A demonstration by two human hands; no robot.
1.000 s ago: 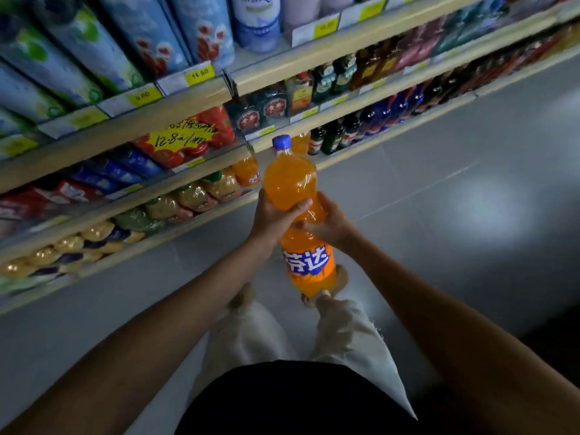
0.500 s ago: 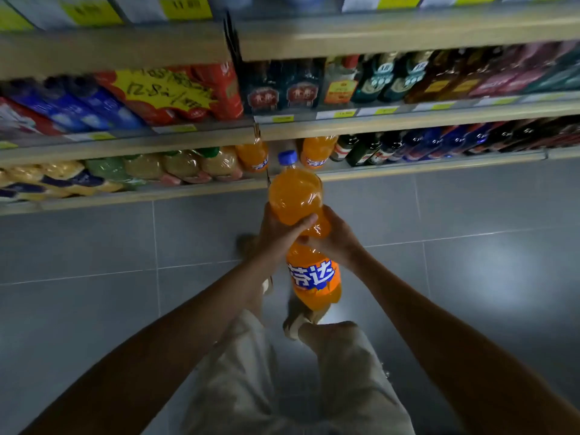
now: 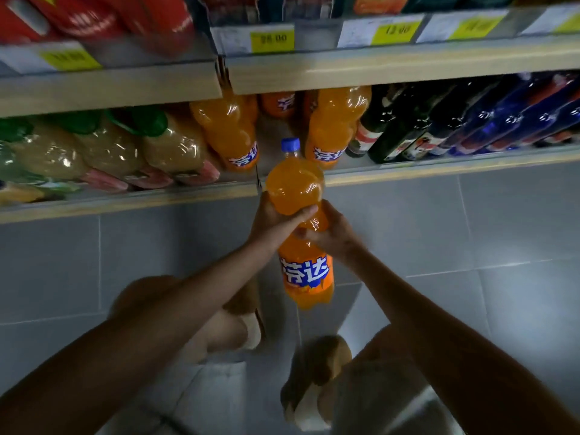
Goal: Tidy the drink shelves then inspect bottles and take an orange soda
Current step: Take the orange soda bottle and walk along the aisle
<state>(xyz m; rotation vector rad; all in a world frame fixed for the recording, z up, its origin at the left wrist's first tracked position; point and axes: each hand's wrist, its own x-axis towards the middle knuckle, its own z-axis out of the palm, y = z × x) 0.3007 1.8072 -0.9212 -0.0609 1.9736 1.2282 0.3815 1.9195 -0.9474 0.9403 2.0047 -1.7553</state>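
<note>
1. Head view, the only one I have: the orange soda bottle [image 3: 298, 196] is off the shelf, upright in the air over the floor [image 3: 470, 233], just in front of the bottom shelf [image 3: 408, 175]. Its blue cap [image 3: 290, 144] is on top and its label faces me.
2. My left hand [image 3: 276, 219] is wrapped round the bottle's waist, thumb across the front. My right hand [image 3: 334, 238] is curled round the same waist from the other side. Both are holding the bottle; neither is free.
3. Two more orange bottles [image 3: 229, 133] stand on the bottom shelf with a gap between them, directly behind the one I hold. Dark bottles [image 3: 392, 130] fill the row to the right.
4. I judge the step in hand to be the take itself: the bottle is out and only needs carrying away.
5. To do it well, I would hold at the narrow waist, where the fingers lock best. I would draw the bottle straight back so that the cap clears the shelf edge.
6. A full bottle is heavy and slick, so I would slide one hand under the base before letting the other go.
7. I would avoid tilting or shaking it, since the drink is fizzy.
</note>
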